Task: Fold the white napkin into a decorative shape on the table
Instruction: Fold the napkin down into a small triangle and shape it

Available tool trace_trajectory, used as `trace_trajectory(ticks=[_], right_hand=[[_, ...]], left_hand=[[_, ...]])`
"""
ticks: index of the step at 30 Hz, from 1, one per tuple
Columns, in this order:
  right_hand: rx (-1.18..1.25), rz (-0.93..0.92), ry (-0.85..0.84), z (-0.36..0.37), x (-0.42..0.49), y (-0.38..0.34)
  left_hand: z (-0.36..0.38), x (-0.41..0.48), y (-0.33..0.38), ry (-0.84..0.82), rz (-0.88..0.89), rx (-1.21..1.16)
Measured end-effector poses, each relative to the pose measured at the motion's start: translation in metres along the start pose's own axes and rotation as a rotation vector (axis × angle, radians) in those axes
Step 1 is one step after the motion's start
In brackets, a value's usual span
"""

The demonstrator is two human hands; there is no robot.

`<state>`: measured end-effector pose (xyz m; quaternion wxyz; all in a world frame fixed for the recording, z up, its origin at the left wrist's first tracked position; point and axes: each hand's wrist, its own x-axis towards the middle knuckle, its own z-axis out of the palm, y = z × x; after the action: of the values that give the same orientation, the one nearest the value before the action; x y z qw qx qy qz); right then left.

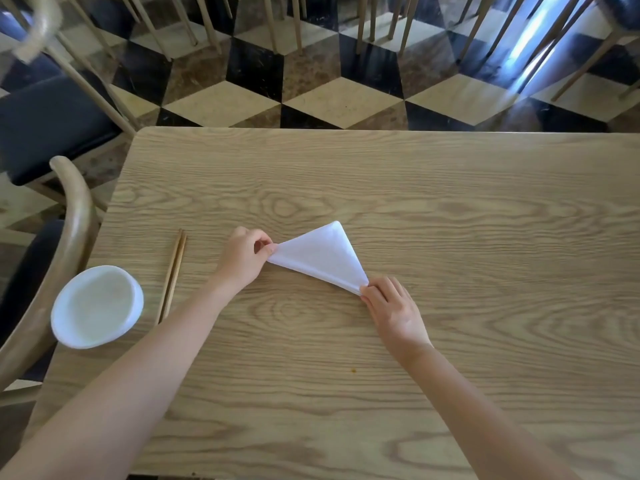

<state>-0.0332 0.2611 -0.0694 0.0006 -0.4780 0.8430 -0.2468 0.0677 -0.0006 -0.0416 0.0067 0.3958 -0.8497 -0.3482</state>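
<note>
Head view, contents by descending size.

Table point(450, 209): pale wood, grain running across; bears all items below.

Chairs, wooden, dark seats: one at the table's left edge point(74, 216), others on the chequered floor beyond.

Bowl point(97, 306): white, seemingly empty, near the left edge.

White napkin point(320, 256): folded to a layered triangle, flat at mid-table, apex pointing away from the person.

Left hand point(242, 259): thumb and fingers closed in a pinch on the napkin's left corner.

Right hand point(393, 308): fingertips closed on the near right corner, touching the tabletop.

Chopsticks point(173, 275): one pair, beside the bowl, well apart from the napkin.

Step, as judged: triangle stage, both base corners held. Next fold likely calls for moving the corners evenly, keeping layers aligned, then pressing the crease.
</note>
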Motion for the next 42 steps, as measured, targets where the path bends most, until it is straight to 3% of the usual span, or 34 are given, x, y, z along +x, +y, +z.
trace_trajectory(ticks=[3, 5, 8, 10, 14, 17, 22, 24, 27, 30, 34, 37, 42], right_hand=[[-0.007, 0.002, 0.017, 0.002, 0.0, -0.003], [-0.006, 0.008, 0.02, 0.003, 0.0, -0.004], [-0.001, -0.007, 0.026, 0.003, -0.001, -0.002], [-0.01, -0.027, 0.036, 0.002, -0.003, 0.0], [-0.038, -0.073, 0.056, 0.004, -0.004, 0.003], [-0.029, -0.054, 0.08, 0.009, -0.005, 0.003], [-0.014, -0.006, 0.061, 0.012, -0.002, 0.001], [-0.032, -0.021, 0.045, 0.01, -0.002, 0.002], [-0.037, -0.035, 0.033, 0.006, -0.002, 0.002], [-0.02, -0.008, 0.028, 0.005, -0.001, 0.001], [0.109, 0.151, 0.017, -0.005, 0.004, -0.007], [0.34, 0.311, 0.07, -0.023, 0.021, -0.023], [0.515, 0.281, 0.155, -0.053, 0.06, -0.048]], left_hand=[[-0.003, -0.002, 0.019, 0.207, 0.086, 0.028], [0.005, -0.008, 0.047, 0.327, 0.278, 0.077], [0.043, -0.017, 0.073, 0.108, 0.534, 0.234], [0.062, -0.016, 0.061, -0.02, 0.488, 0.384], [0.068, -0.015, 0.029, -0.006, 0.385, 0.5], [0.068, -0.016, 0.032, 0.011, 0.385, 0.407], [0.059, 0.0, 0.042, 0.071, 0.286, 0.051], [0.05, 0.008, 0.054, -0.006, 0.239, -0.012], [0.031, 0.02, 0.067, -0.268, 0.076, -0.112], [0.018, 0.02, 0.071, -0.404, 0.096, -0.139], [0.011, -0.003, 0.073, -0.265, 0.267, -0.231], [0.011, -0.021, 0.072, -0.145, 0.364, -0.276], [0.019, -0.037, 0.073, -0.006, 0.536, -0.287]])
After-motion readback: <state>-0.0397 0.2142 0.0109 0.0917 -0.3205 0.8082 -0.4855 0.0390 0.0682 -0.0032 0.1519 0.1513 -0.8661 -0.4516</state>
